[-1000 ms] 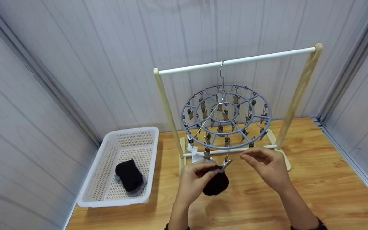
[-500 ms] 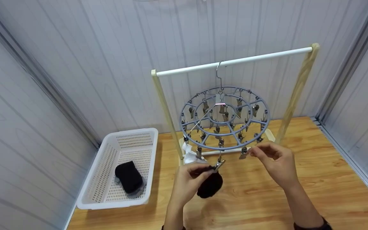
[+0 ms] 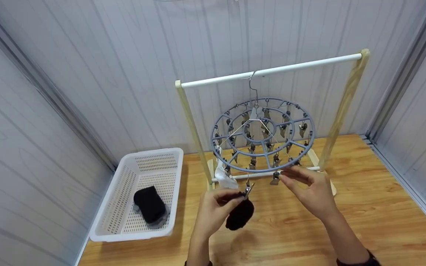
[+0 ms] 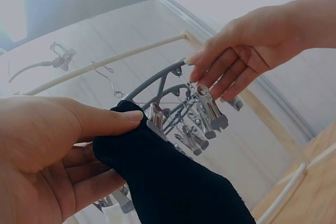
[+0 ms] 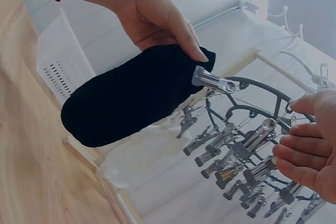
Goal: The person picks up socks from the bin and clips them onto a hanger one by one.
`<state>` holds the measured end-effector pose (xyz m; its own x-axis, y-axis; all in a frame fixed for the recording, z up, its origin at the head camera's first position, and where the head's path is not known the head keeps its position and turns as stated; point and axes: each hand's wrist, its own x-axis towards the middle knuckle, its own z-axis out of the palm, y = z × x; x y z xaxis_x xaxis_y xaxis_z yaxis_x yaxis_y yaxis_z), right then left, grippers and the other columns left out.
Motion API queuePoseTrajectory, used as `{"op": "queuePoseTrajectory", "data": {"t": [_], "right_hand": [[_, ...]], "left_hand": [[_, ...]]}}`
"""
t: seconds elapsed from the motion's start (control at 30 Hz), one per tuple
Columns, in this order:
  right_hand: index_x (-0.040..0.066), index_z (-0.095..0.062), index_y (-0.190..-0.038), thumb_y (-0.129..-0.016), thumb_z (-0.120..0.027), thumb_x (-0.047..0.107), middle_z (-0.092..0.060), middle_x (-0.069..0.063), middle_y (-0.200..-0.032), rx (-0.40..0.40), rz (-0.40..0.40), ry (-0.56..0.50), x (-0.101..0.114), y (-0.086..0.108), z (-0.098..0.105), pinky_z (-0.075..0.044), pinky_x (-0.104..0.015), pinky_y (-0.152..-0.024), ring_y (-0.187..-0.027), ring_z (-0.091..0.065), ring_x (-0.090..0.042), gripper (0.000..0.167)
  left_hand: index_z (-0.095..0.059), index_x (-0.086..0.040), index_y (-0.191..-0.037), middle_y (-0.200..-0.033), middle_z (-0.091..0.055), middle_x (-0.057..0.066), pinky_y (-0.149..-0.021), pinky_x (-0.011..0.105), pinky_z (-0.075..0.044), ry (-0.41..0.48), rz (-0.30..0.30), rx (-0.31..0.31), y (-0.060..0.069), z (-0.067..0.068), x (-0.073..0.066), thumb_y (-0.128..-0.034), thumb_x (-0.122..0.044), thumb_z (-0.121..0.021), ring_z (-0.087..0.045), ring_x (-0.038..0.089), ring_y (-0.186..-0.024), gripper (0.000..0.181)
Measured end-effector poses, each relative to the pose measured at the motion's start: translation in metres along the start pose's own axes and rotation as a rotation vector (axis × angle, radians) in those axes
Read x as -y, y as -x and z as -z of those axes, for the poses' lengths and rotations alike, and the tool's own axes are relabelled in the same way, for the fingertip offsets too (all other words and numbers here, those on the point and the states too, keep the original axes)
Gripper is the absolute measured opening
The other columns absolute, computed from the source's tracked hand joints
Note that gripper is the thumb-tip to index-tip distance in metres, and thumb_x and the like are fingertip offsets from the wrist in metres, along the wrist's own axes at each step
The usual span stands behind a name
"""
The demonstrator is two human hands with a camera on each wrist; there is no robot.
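Note:
My left hand (image 3: 215, 212) pinches the cuff of a black sock (image 3: 239, 216) between thumb and fingers. A metal clip (image 5: 212, 81) bites the cuff edge beside the thumb; it hangs from the near rim of a round grey clip hanger (image 3: 263, 171). The rest of the sock dangles below the hand. My right hand (image 3: 311, 190) is at the hanger's near right rim, fingers extended and apart, a fingertip touching or nearly touching the rim. Another metal clip (image 4: 210, 109) hangs just by these fingers. Something white (image 3: 225, 177), apparently a sock, hangs at the hanger's left.
The hanger hooks over the white bar (image 3: 272, 70) of a wooden-legged rack (image 3: 342, 99). Several unused clips dangle beneath its rings. At the left, a white slotted basket (image 3: 104, 207) holds a black bundle (image 3: 149, 205) on something grey. Panel walls enclose the wooden table (image 3: 294, 244).
The hanger has turned and its near side has swung left. The left hand, sock and clip have shifted slightly left. The right hand moved right, then back left to the rim.

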<state>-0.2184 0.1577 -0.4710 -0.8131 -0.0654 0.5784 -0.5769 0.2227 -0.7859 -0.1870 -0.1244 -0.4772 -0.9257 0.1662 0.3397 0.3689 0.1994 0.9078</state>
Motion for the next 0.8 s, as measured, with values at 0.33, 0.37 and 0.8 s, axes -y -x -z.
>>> {"op": "queuePoseTrajectory", "data": {"t": [0.33,0.37,0.8], "right_hand": [[0.013,-0.080,-0.117,-0.087,-0.086,0.002,-0.080,-0.004,-0.111,0.042,-0.026,0.043,-0.006,0.002,-0.011,-0.059,-0.027,-0.089,-0.101,-0.077,-0.019,0.033],[0.013,-0.080,-0.117,-0.087,-0.085,0.002,-0.080,-0.004,-0.110,0.043,-0.028,0.037,-0.006,0.002,-0.012,-0.059,-0.027,-0.090,-0.101,-0.076,-0.018,0.032],[0.008,-0.080,-0.113,-0.087,-0.086,0.005,-0.079,-0.007,-0.110,0.062,-0.111,-0.026,-0.003,0.002,-0.013,-0.059,-0.025,-0.092,-0.100,-0.076,-0.016,0.027]], "left_hand": [[-0.084,-0.008,-0.102,-0.099,-0.079,0.004,-0.077,0.030,-0.063,-0.002,0.001,0.005,0.000,0.002,0.000,-0.0921,-0.013,-0.084,-0.075,0.015,-0.085,0.011],[-0.084,-0.008,-0.102,-0.100,-0.079,0.004,-0.077,0.030,-0.063,-0.003,0.007,0.006,0.000,0.002,0.000,-0.0920,-0.013,-0.084,-0.075,0.015,-0.085,0.012],[-0.083,-0.008,-0.103,-0.103,-0.079,0.004,-0.080,0.031,-0.063,-0.008,0.018,0.000,0.000,0.004,0.002,-0.0915,-0.012,-0.085,-0.076,0.016,-0.087,0.012]]}}
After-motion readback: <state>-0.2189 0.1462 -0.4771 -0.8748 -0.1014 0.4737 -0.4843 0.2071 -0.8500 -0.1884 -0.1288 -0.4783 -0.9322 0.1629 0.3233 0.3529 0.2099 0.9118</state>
